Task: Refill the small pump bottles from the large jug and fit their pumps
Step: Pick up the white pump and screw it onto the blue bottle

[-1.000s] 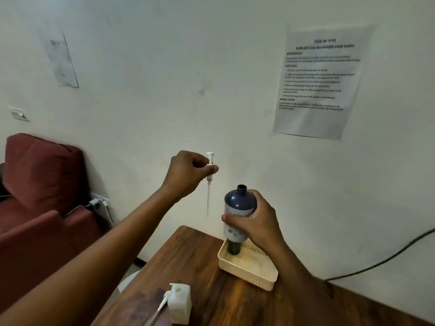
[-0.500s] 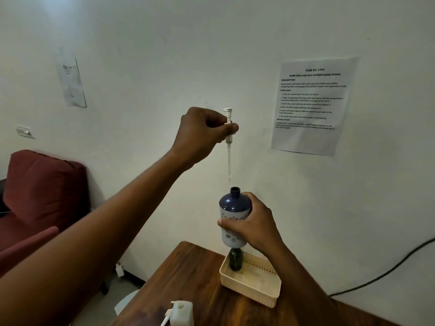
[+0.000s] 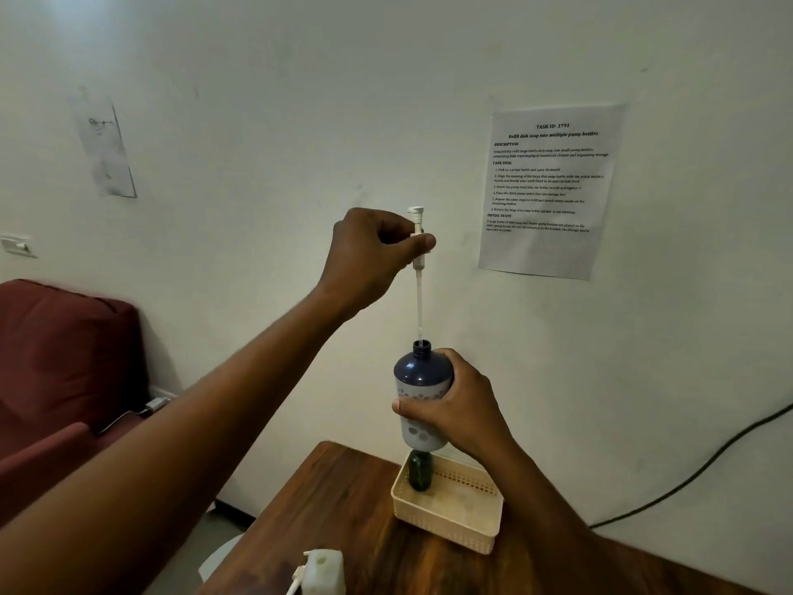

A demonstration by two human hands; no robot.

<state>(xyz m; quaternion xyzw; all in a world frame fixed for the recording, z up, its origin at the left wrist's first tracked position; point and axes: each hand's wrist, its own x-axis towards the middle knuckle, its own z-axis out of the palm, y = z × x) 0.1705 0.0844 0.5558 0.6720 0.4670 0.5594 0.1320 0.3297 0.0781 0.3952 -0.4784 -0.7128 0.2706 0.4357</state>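
A white plastic pump (image 3: pixel 418 234) is pinched by its collar between the thumb and curled fingers of the left hand (image 3: pixel 371 257); its thin translucent dip tube hangs straight down, the tip just inside the threaded neck of the small pump bottle (image 3: pixel 422 380). The bottle — a rounded dark-blue shoulder over a pale body printed with dots — is held upright in the air, wrapped by the right hand (image 3: pixel 461 410). Below it, a smaller dark green bottle (image 3: pixel 419 471) stands in a cream perforated plastic basket (image 3: pixel 455 521) on a glossy, grained wooden table (image 3: pixel 343 508). A white plastic pump part (image 3: pixel 322 571) lies at the near table edge. Behind, a matte white wall is seen with a printed task sheet (image 3: pixel 549 191) taped up, a black cable (image 3: pixel 703 465) and a maroon armchair (image 3: pixel 60 371).
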